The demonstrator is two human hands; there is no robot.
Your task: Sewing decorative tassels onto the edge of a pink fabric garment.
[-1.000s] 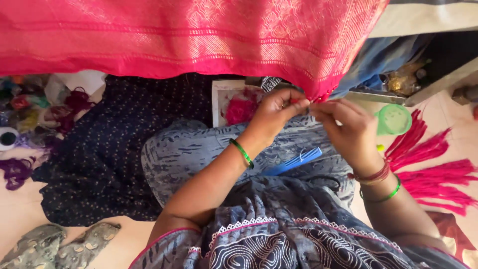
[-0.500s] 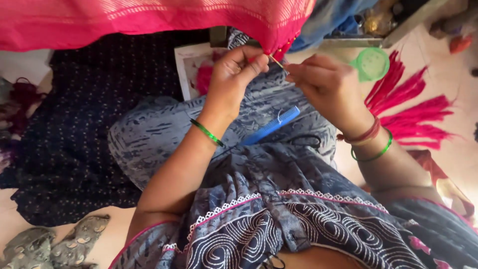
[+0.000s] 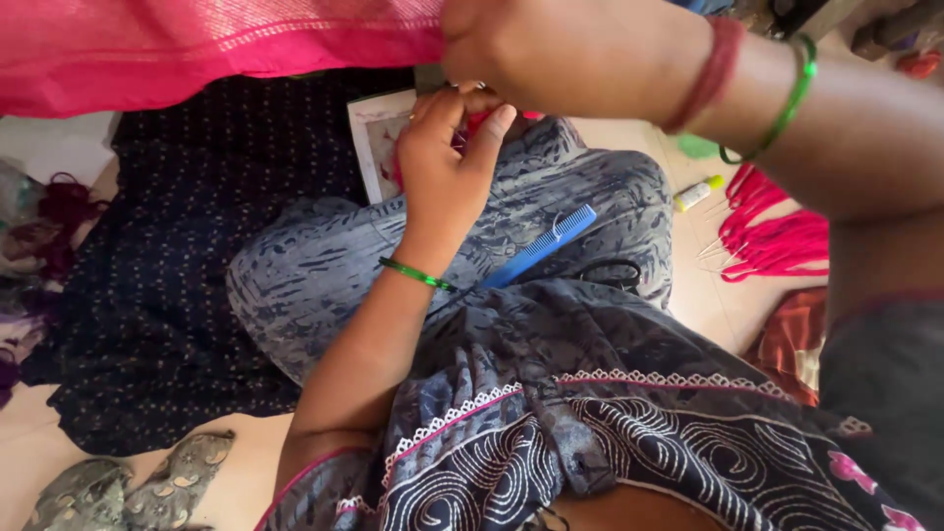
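Head view, near to far: bottom of frame is the person's lap w/ dark blue patterned garment, white swirl print and lace trim, bunched over crossed legs. Lower left, a grey-green patterned cloth scrap lies on the floor. Left forearm runs up from bottom centre, green bangle at the wrist. Just right of it a blue comb rests on the knee, tilted, prob. parked there to be within reach; black scissors lie just beside it on the same fold. Left hand at upper centre is curled, fingertips pinched together near the hem of the pink fabric, which hangs across the top left of frame; it seems to nip a small bit of edge or thread, but exactly what it grips I can't tell, too small and partly hidden. Right hand sits very close to the lens at top centre, forearm crossing the upper right w/ red and green bangles; it reads as closed at the same fabric edge, though its fingers are cut off and what it holds can't be told. Both hands meet at the hem, likely so one steadies while the other works. Behind the left hand, a white-rimmed tray on a dark dotted cloth. Right side, mid frame: pink tassels fanned on the floor, small yellow-capped bottle near them. Far left, tangle of purple thread.
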